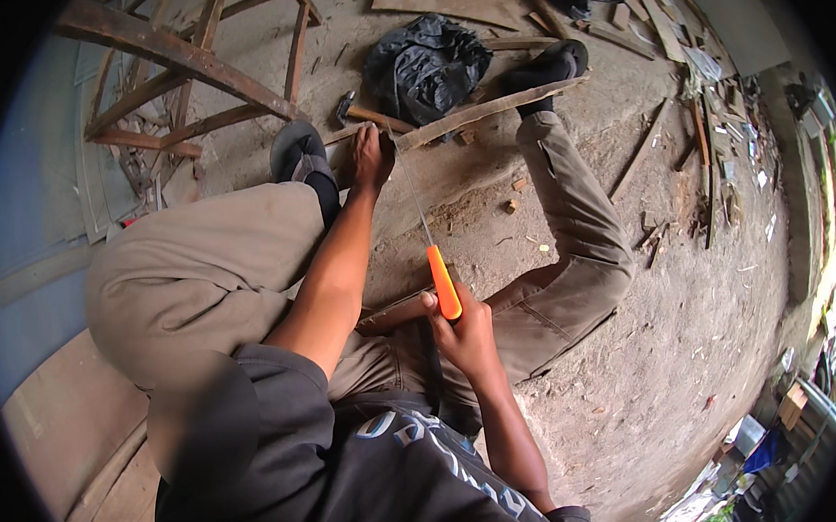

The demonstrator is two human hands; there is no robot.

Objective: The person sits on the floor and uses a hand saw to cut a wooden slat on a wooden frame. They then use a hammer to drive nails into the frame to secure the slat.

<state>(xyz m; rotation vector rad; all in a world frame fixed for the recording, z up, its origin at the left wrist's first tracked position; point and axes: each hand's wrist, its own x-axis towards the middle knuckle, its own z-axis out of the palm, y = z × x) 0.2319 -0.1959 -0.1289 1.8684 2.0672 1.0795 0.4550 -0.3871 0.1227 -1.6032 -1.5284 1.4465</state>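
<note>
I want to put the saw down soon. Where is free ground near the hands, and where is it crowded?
Bare ground lies right of the bent right leg. Crowded: around the left hand, with plank, hammer and black bag; scraps litter the far right.

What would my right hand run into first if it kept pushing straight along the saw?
Probably the wooden strip: the right hand points up the saw toward it, beside the left hand. Depth is unclear.
</note>
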